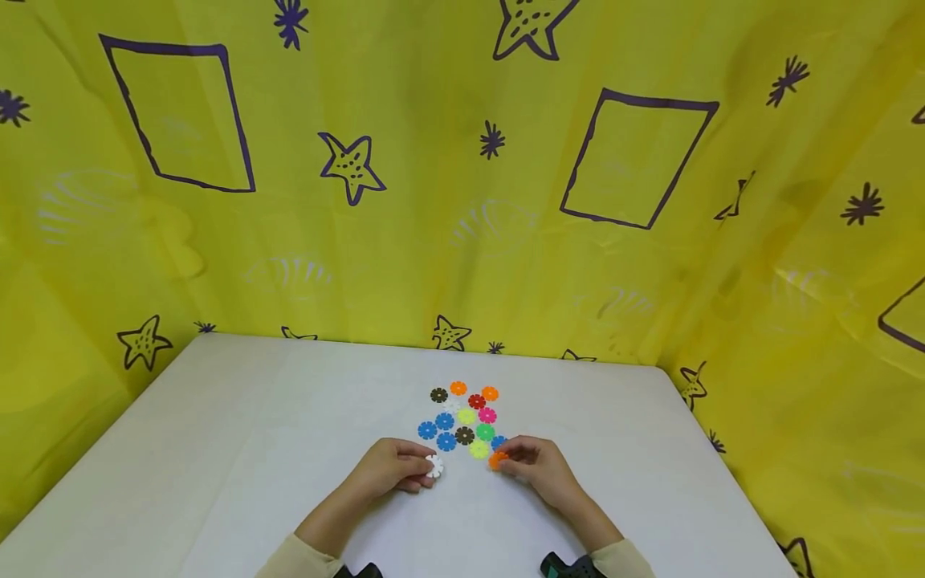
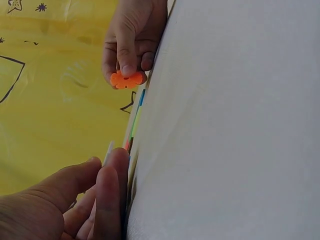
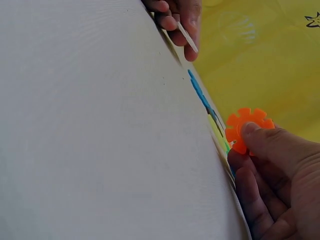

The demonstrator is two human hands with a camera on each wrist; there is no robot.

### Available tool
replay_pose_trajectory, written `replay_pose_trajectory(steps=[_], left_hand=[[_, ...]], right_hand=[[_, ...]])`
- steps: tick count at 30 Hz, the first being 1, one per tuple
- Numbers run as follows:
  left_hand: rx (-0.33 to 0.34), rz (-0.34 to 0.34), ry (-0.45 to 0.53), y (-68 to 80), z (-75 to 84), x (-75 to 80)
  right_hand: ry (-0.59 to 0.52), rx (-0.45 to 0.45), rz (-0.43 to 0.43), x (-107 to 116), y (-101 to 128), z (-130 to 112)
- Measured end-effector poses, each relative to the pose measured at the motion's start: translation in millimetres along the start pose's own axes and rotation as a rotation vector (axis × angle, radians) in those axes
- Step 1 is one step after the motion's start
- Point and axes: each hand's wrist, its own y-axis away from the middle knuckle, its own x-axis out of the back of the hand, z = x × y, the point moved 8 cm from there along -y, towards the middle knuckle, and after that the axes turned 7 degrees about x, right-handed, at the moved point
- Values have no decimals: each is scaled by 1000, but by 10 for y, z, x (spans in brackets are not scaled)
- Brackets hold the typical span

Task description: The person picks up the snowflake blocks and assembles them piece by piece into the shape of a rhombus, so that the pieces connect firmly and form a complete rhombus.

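My left hand (image 1: 393,467) pinches a white notched disc (image 1: 434,466) between thumb and fingers; the left wrist view shows that disc (image 2: 108,152) nearly edge-on. An orange notched disc (image 1: 498,460) is held in my right hand (image 1: 538,470), its thumb pressed on the flat face in the right wrist view, where the toothed rim of the disc (image 3: 247,131) shows clearly. The two hands are apart, one on either side of the near end of a group of similar discs. Closest to the right hand are a blue disc (image 1: 499,442) and a yellow disc (image 1: 479,449).
Flat on the white table (image 1: 289,417) lie several more discs, among them a brown disc (image 1: 465,436), a green disc (image 1: 486,432), a red disc (image 1: 477,401) and a pink disc (image 1: 487,415). A yellow patterned curtain (image 1: 419,265) surrounds the table's back and sides.
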Motion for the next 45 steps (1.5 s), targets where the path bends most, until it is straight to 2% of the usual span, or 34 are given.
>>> replay_pose_trajectory(steps=[3,10,21,27,33,45], left_hand=[[2,-1,-6,4,8,-24],[17,6,-9,2,8,-31],[13,7,-9,5,2,-11],[15,5,-10,7,1,-20],[15,12,-11,3,1,-20],[19,27,-3,-31,4,-67]], right_hand=[[5,10,-9,-28,14,-30],[9,11,-50,-132,-28,175],[-13,9,-87,-217,-38,183],[0,41,-99,-223,-45,187],[37,54,-94,-219,-46,166],[8,65,-96,-301,-85,146]])
